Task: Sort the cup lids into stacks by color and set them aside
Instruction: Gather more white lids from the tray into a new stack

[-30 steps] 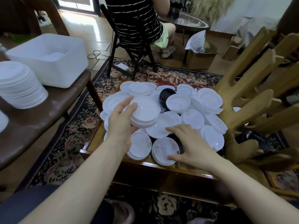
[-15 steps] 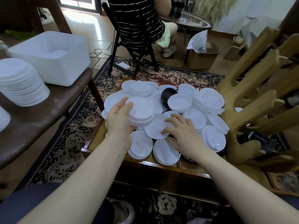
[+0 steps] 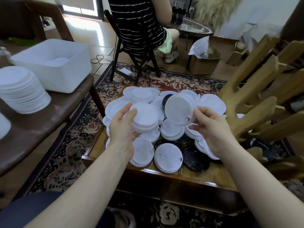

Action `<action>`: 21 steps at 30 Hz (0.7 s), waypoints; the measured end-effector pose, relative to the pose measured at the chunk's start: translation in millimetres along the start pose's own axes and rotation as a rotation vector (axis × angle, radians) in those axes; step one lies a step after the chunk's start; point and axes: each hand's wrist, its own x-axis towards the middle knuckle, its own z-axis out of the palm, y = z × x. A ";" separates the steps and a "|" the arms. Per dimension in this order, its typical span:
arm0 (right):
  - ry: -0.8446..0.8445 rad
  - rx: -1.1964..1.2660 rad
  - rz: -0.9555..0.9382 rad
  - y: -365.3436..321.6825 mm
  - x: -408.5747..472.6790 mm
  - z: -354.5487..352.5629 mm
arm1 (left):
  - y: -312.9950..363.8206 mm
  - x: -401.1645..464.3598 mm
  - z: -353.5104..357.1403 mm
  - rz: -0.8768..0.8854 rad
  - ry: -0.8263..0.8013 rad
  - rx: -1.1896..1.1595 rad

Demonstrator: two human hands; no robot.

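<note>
A heap of white and black cup lids covers a low wooden tray table (image 3: 205, 176). My left hand (image 3: 122, 129) grips a small stack of white lids (image 3: 146, 118) above the heap's left side. My right hand (image 3: 212, 129) pinches a single white lid (image 3: 178, 110), tilted up with its underside facing me, just right of that stack. Black lids (image 3: 195, 157) lie bare at the near right of the heap, and another black lid (image 3: 166, 98) peeks out at the back.
On the dark bench (image 3: 49, 116) to my left stand a tall stack of white lids (image 3: 21, 91) and a white tub (image 3: 54, 63). A wooden hand-shaped stand (image 3: 256, 96) rises at the right. A seated person on a chair (image 3: 139, 30) is beyond the table.
My right hand has picked one white lid out of the heap and raised it beside the stack. The left hand has lifted its stack slightly. Black lids are now uncovered at the near right.
</note>
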 end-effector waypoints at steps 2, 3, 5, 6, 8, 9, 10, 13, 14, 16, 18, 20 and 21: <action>-0.043 0.293 0.148 -2.9 -1.8 1.2 | -2.7 -2.0 0.2 -0.006 -0.032 0.010; -0.078 0.383 0.203 -3.1 -3.8 2.8 | -5.0 -2.9 -0.1 -0.017 -0.055 0.020; -0.146 0.436 0.253 -2.0 -5.4 4.6 | -8.8 -4.4 1.4 -0.034 -0.113 0.050; -0.187 0.432 0.258 -0.7 -5.7 5.7 | -10.1 -5.4 2.6 -0.043 -0.141 0.066; -0.248 0.398 0.264 1.7 -6.5 9.2 | -11.9 -8.4 5.0 -0.059 -0.191 0.089; -0.270 0.361 0.269 3.4 -6.7 10.2 | -12.7 -10.0 6.0 -0.067 -0.218 0.095; -0.286 0.301 0.274 5.3 -6.5 10.5 | -13.6 -11.5 6.6 -0.074 -0.242 0.103; -0.346 0.031 0.298 8.6 -8.8 10.9 | -14.4 -12.1 6.7 -0.078 -0.262 0.108; -0.368 -0.043 0.306 10.5 -9.3 10.1 | -13.9 -11.5 6.4 -0.080 -0.259 0.105; -0.393 -0.159 0.306 12.1 -10.8 9.2 | -12.4 -9.9 5.7 -0.083 -0.258 0.118; -0.394 -0.264 0.284 13.0 -11.9 8.8 | -12.1 -8.2 4.7 -0.085 -0.263 0.145; -0.369 -0.347 0.266 13.8 -11.7 8.7 | -12.1 -6.9 3.4 -0.095 -0.269 0.164; -0.339 -0.386 0.248 14.8 -11.2 7.7 | -11.6 -6.2 2.9 -0.099 -0.271 0.174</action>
